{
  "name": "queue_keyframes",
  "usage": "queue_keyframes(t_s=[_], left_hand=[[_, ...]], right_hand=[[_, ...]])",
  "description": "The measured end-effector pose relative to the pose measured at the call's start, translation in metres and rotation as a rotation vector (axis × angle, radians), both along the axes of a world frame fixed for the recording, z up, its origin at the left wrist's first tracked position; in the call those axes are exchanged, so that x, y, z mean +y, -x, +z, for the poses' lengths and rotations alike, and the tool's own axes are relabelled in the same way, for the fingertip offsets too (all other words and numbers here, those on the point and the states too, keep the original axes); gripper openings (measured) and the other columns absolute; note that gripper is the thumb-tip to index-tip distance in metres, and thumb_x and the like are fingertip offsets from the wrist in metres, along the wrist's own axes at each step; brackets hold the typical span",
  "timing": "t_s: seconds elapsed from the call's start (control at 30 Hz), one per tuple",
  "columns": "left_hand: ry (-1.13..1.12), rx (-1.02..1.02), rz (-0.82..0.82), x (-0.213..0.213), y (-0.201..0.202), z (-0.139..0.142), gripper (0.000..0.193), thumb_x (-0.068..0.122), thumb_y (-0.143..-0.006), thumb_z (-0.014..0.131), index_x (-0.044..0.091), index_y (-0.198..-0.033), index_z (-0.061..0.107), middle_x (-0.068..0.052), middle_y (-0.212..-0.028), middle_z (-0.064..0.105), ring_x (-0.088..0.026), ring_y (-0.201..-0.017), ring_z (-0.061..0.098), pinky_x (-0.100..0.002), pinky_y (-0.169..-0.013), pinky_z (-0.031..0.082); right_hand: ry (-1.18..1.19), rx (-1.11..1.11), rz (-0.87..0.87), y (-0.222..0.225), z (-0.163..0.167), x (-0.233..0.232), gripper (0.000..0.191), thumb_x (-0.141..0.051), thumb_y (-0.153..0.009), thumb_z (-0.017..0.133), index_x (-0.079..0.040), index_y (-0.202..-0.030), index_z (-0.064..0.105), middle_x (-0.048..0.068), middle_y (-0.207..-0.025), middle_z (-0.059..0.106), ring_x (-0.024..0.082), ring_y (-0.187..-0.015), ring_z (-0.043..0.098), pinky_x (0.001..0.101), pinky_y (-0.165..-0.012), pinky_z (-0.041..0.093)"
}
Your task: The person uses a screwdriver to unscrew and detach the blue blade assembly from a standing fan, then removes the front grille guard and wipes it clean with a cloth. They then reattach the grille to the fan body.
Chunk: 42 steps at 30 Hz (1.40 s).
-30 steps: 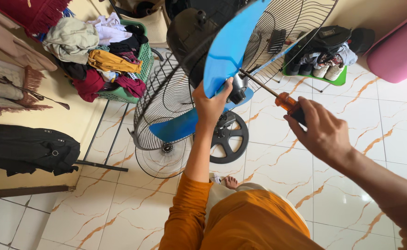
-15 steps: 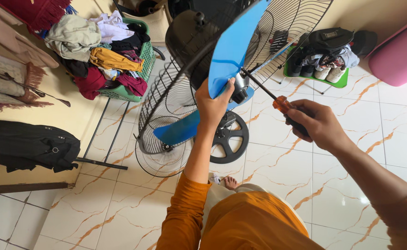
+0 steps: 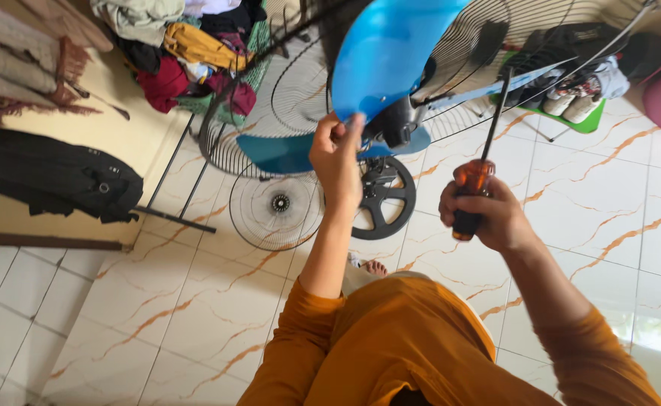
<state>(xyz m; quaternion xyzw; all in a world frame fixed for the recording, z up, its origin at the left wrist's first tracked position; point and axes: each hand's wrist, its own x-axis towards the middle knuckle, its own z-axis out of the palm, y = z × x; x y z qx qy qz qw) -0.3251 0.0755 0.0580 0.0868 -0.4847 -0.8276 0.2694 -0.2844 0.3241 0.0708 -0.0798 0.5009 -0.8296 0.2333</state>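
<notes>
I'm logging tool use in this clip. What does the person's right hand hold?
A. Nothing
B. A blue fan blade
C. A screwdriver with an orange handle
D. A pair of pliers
C: the right hand grips the screwdriver by its orange handle, shaft pointing up toward the fan.

Fan blade [image 3: 390, 53]: bright blue. Fan hub [image 3: 399, 124]: black. Wire guard [image 3: 270, 113]: dark metal. Screwdriver [image 3: 471, 188]: translucent orange handle with black end, dark shaft. Sleeves [image 3: 390, 353]: orange. Floor [image 3: 195, 301]: white tiles with orange veining. Shoe tray [image 3: 582, 124]: green.
</notes>
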Motion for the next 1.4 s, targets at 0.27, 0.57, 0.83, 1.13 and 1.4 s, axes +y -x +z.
queue_keyframes(t_s=[0.27,0.57,0.83,1.13,1.4], left_hand=[[-0.811,0.155,-0.442,0.000,-0.046,-0.016,0.080,0.061,-0.104,0.042,0.000,-0.155,0.039,-0.023,-0.151,0.046,-0.034,-0.144,0.046,-0.044,-0.120,0.039],[-0.703,0.143,-0.549,-0.002,-0.057,-0.001,0.097,0.078,-0.099,0.025,0.007,-0.165,0.022,-0.025,-0.163,0.034,-0.036,-0.150,0.032,-0.046,-0.123,0.027],[-0.524,0.106,-0.517,0.000,-0.047,-0.012,0.099,0.077,-0.099,0.023,0.006,-0.167,0.012,-0.020,-0.162,0.037,-0.029,-0.146,0.040,-0.042,-0.124,0.025],[-0.060,0.054,-0.280,0.000,-0.020,-0.025,0.050,0.029,-0.114,0.051,-0.005,-0.150,0.054,-0.018,-0.145,0.062,-0.021,-0.135,0.058,-0.036,-0.117,0.043],[0.605,0.141,0.091,0.001,0.003,-0.002,0.020,-0.002,-0.101,0.066,0.001,-0.121,0.070,-0.010,-0.125,0.071,-0.014,-0.093,0.078,-0.025,-0.079,0.065]], right_hand=[[-0.640,0.557,-0.169,-0.005,0.017,-0.072,0.013,-0.008,-0.088,0.079,-0.002,-0.097,0.072,-0.001,-0.073,0.061,0.004,-0.064,0.049,0.0232,-0.057,0.040],[-0.835,1.011,-0.241,0.023,0.021,-0.118,0.028,-0.017,-0.084,0.089,-0.003,-0.090,0.066,0.009,-0.074,0.067,0.011,-0.063,0.063,0.0286,-0.061,0.052],[-0.719,0.720,-0.189,0.042,0.009,-0.123,0.022,-0.012,-0.084,0.083,-0.003,-0.093,0.066,0.007,-0.077,0.071,0.007,-0.071,0.062,0.0261,-0.065,0.055],[-0.654,0.679,-0.340,0.041,0.001,-0.120,0.020,-0.008,-0.088,0.083,-0.003,-0.097,0.066,0.008,-0.079,0.066,0.005,-0.072,0.058,0.0243,-0.064,0.049],[-0.732,1.534,-0.479,0.068,0.031,-0.093,0.023,0.005,-0.082,0.076,-0.006,-0.098,0.063,0.006,-0.104,0.073,0.025,-0.088,0.069,0.0350,-0.078,0.055]])
